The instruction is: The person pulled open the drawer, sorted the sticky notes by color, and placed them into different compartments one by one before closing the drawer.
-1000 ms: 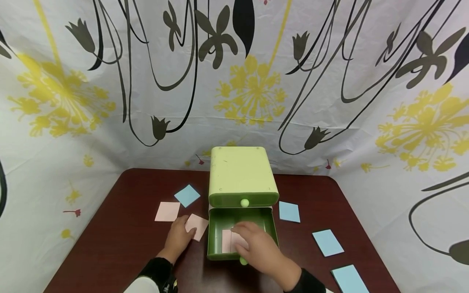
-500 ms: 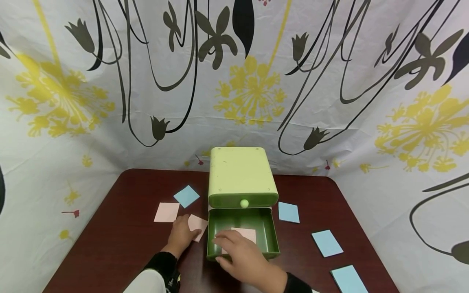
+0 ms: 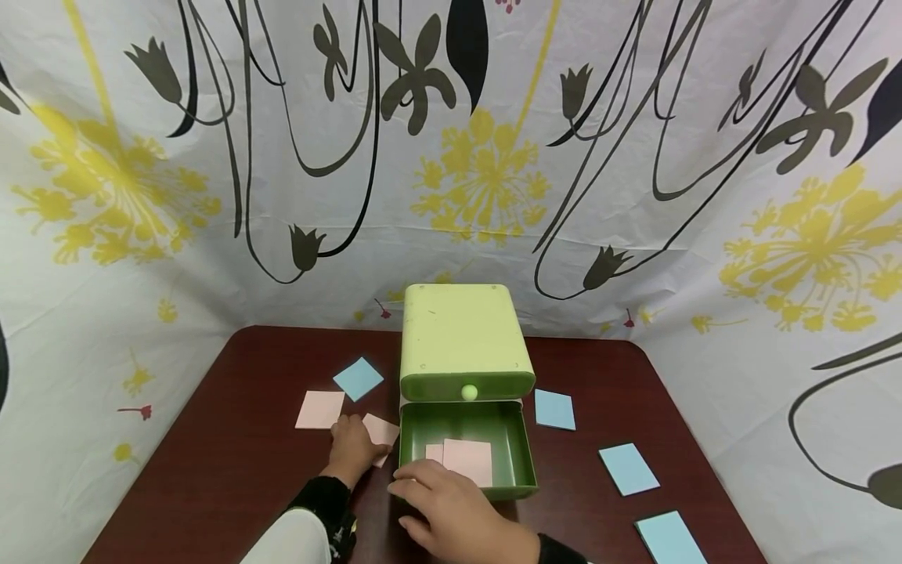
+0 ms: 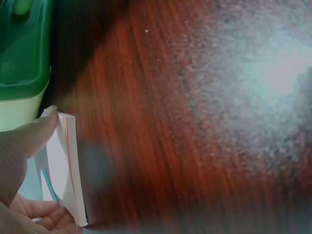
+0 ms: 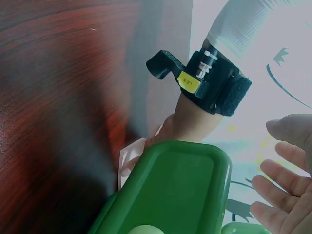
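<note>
My left hand (image 3: 352, 452) pinches a pink pad of sticky notes (image 4: 72, 168) between thumb and fingers, left of the drawer. In the left wrist view the pad is tilted up on the table, showing its layered edge. My right hand (image 3: 454, 509) is held with fingers loosely spread and nothing in them, overlapping the front left corner of the green drawer (image 3: 513, 450) in the head view. Pink sticky notes (image 3: 468, 460) lie inside that drawer, one piece partly over another. The pulled-out drawer belongs to a small pale-green cabinet (image 3: 465, 329).
A pink pad (image 3: 319, 410) and a blue pad (image 3: 358, 379) lie to the left on the dark red table (image 3: 211, 462). Blue pads (image 3: 554, 410) are spread along the right side. The cabinet's upper drawer, with a round knob (image 3: 469, 392), is closed. Patterned cloth hangs behind.
My right hand has drawn back from over the notes in the drawer, moving left and toward me, so they show. My left hand has shifted slightly right along its pad.
</note>
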`<state>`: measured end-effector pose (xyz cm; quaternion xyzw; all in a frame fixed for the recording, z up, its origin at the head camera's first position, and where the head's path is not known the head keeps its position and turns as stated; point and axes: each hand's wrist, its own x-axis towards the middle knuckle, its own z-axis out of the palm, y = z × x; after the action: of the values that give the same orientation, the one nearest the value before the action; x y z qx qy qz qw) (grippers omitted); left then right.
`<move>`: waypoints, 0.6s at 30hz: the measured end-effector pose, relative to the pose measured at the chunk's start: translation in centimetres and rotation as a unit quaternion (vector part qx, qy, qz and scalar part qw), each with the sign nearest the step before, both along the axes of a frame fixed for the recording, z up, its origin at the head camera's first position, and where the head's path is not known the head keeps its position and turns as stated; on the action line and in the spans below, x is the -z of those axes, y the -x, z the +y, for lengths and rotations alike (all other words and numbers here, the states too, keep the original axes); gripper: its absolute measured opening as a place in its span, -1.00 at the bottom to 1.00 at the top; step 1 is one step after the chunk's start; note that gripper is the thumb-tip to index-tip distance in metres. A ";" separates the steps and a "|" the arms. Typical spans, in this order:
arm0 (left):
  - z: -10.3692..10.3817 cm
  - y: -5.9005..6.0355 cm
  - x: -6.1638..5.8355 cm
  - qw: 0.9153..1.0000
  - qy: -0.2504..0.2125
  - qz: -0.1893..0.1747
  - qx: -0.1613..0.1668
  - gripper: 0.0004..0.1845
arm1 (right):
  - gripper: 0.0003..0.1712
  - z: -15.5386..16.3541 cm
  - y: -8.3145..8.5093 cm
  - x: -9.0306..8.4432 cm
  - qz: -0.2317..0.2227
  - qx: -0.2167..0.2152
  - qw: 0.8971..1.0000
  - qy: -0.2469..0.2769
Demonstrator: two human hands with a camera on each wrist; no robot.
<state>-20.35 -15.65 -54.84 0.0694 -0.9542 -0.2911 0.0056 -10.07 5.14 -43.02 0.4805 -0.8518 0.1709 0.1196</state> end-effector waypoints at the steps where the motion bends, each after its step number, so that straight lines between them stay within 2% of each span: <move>1: 0.0 0.0 -0.1 1.000 0.004 -0.004 -0.003 -0.22 | -0.63 0.0 0.0 0.1 0.001 -0.002 1.000 -0.001; 6: -0.1 -0.1 -0.4 1.000 0.017 -0.021 -0.011 -0.19 | -0.62 0.1 0.0 0.4 0.001 -0.005 1.000 -0.004; 12: -0.2 -0.1 -0.7 0.999 0.010 -0.032 -0.011 -0.19 | -0.61 0.2 0.0 0.6 0.002 0.003 1.000 -0.004; 18: 0.0 0.0 -0.7 0.999 -0.007 -0.036 -0.025 -0.18 | -0.61 0.6 0.1 0.7 0.000 0.013 1.000 -0.006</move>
<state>-20.34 -15.66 -54.10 0.1040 -0.9496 -0.2947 -0.0219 -10.20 5.73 -43.72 0.4701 -0.8590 0.1644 0.1188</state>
